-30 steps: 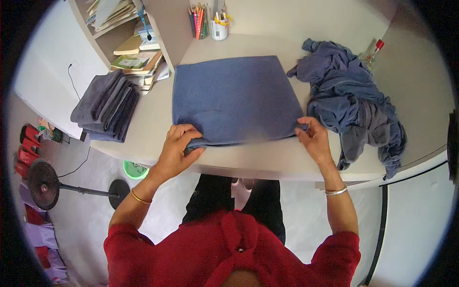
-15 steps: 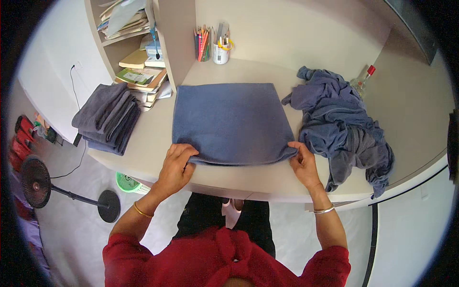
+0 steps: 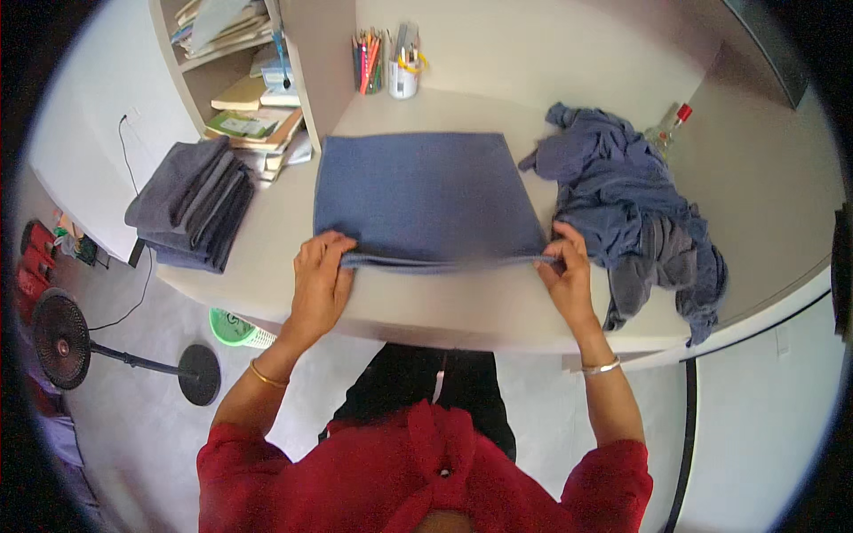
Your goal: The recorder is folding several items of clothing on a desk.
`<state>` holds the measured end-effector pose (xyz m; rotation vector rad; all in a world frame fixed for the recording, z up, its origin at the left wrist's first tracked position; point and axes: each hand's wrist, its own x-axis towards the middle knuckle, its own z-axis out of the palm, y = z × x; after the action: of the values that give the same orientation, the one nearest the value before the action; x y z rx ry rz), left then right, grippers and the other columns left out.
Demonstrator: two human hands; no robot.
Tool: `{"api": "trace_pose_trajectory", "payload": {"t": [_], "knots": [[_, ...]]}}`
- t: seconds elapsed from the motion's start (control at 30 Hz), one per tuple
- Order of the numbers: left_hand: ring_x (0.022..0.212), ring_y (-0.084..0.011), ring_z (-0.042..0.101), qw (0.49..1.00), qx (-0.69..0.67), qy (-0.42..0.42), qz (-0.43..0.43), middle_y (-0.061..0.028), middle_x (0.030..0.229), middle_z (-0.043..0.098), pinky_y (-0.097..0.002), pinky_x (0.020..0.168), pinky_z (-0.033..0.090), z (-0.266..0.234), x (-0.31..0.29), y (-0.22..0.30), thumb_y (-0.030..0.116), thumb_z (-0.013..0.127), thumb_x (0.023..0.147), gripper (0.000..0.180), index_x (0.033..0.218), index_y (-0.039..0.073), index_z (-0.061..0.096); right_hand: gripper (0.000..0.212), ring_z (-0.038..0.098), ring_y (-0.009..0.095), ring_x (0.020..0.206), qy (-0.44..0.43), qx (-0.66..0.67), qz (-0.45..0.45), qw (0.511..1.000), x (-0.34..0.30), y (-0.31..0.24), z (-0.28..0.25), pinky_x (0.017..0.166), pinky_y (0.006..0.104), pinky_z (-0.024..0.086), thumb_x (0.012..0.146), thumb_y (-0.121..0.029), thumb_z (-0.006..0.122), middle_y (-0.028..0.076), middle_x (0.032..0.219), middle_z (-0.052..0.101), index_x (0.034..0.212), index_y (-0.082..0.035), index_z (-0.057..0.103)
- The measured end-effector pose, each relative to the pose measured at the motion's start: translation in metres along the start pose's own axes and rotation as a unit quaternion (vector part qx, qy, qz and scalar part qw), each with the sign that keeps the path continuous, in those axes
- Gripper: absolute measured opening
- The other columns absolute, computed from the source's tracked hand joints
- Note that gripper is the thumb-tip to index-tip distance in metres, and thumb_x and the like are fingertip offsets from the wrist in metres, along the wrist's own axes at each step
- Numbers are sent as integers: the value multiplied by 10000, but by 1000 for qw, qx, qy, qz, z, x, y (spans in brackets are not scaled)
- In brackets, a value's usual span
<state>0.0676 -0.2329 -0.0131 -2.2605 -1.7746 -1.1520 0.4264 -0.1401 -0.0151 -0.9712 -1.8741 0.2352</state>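
We log one pale worktop, curved at its near edge, carrying everything below. On it we count one flat folded blue cloth, one loose heap of blue and grey cloths at the right, and one stack of folded grey cloths at the left; how many pieces are in the heap or the stack we cannot tell. The blue cloth lies at the middle of the worktop, directly in front of us, a smooth, even rectangle in dull mid-blue with layered edges showing along its near side, that edge raised slightly off the surface. Our left hand is closed on the near left corner, fingers curled over the fold and thumb beneath; our right hand pinches the near right corner between thumb and fingertips. Both hands are well apart, one at each end of the near edge. One shelf unit with books stands at the back left. Smaller items: one clear bottle with a red cap behind the heap, and two pen holders side by side at the back.
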Motion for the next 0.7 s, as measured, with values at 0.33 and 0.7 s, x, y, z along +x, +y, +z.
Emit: {"api": "trace_pose_trajectory", "payload": {"t": [0.33, 0.7], "knots": [[1037, -302, 517, 994, -110, -29, -1, -135, 1095, 548, -358, 928, 393, -11, 0, -18, -19, 587, 742, 383, 1118, 24, 528, 291, 435, 45, 608, -67, 120, 81, 987, -10, 11, 5, 550, 196, 391, 678, 154, 590, 17, 871, 585, 896, -32, 541], [936, -85, 510, 913, -361, -117, -154, -33, 1005, 554, -224, 849, 400, -31, 7, -58, 7, 480, 909, 169, 1075, 38, 483, 210, 465, 69, 640, -106, 87, 95, 986, -4, -7, 2, 549, 191, 368, 731, 94, 624, 25, 818, 526, 909, -18, 618]]}}
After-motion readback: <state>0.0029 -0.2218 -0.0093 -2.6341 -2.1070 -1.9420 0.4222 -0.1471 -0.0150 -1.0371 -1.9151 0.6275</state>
